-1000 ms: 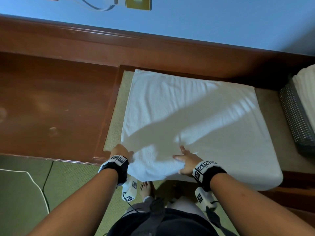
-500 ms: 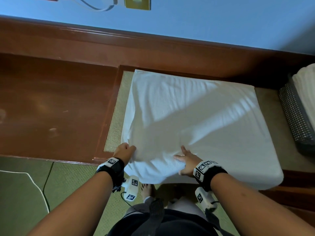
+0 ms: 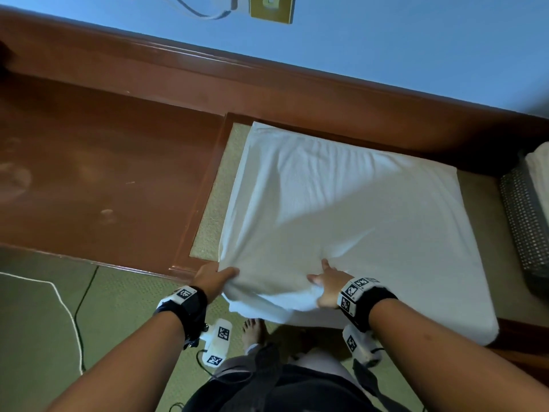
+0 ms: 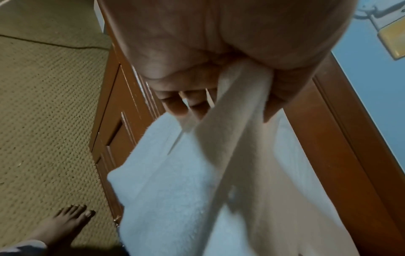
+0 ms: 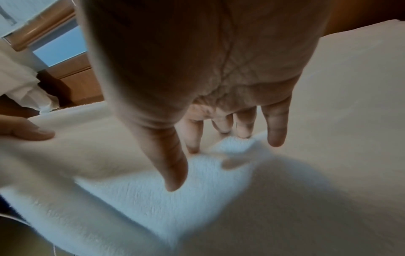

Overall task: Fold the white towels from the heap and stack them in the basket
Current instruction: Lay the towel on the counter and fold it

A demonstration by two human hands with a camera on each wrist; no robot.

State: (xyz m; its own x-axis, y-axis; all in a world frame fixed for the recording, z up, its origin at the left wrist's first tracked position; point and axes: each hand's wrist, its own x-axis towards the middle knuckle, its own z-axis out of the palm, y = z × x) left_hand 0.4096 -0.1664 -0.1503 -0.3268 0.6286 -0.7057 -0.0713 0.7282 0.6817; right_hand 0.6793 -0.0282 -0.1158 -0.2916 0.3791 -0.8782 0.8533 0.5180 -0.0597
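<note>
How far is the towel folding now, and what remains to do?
Done: folded white cloth already sits in the basket at the right edge. In hand: one towel lies spread on the bench; the left hand grips its near corner, and the right hand presses it flat. Left: finishing its folds and stacking it. The heap is out of view.

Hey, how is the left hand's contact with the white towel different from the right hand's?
The left hand pinches the white towel at its near left corner, cloth bunched between thumb and fingers; the right hand only rests on top, fingers straight and spread. The left hand lifts its corner off the bench; the cloth under the right hand's fingers lies flat. Both touch the towel's near edge.
</note>
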